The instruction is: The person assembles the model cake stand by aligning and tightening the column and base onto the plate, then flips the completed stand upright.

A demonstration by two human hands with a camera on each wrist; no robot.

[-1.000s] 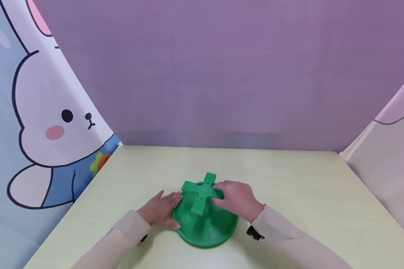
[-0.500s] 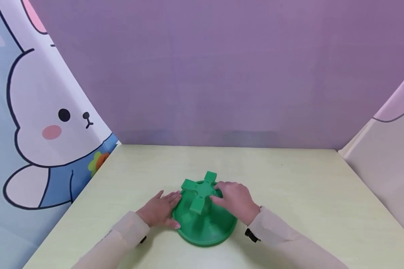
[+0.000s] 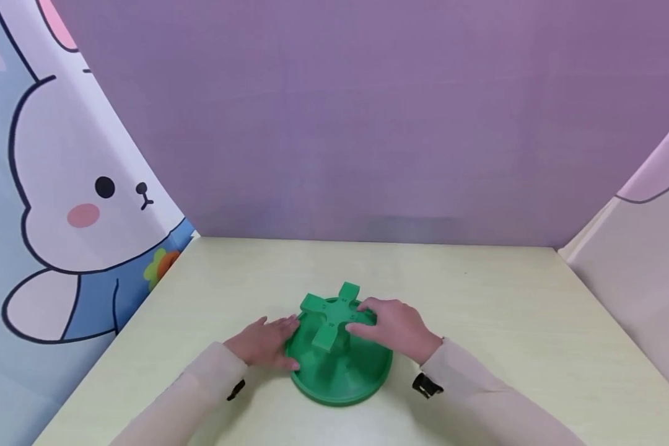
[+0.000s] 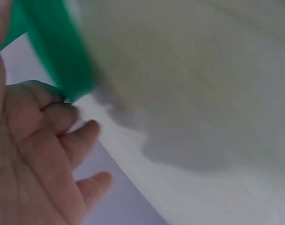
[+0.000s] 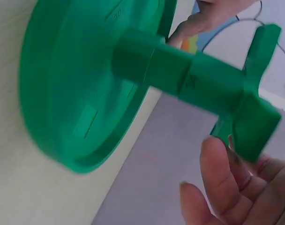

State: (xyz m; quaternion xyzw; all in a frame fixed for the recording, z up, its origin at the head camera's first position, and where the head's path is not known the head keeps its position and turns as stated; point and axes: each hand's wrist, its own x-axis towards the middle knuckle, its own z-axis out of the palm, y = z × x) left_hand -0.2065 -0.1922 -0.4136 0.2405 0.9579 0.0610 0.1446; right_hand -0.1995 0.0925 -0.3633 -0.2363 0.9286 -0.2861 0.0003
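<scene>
Centrally, near the table's [image 3: 479,291] front edge, the green dish [image 3: 340,378] holds an upright cross-topped post [image 3: 334,319]; the right hand [image 3: 396,328] grips one cross arm, the left hand [image 3: 264,344] lies flat against its rim.

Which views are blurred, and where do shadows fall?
Head view: sharp, with soft shadows under the green base and sleeves. Left wrist view: blurred throughout; a grey shadow lies on the table. Right wrist view: the cross and fingers are slightly smeared.

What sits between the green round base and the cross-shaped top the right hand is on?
A green post joins the round base to the cross top, clearest in the right wrist view; the right hand grips one arm of the cross.
</scene>
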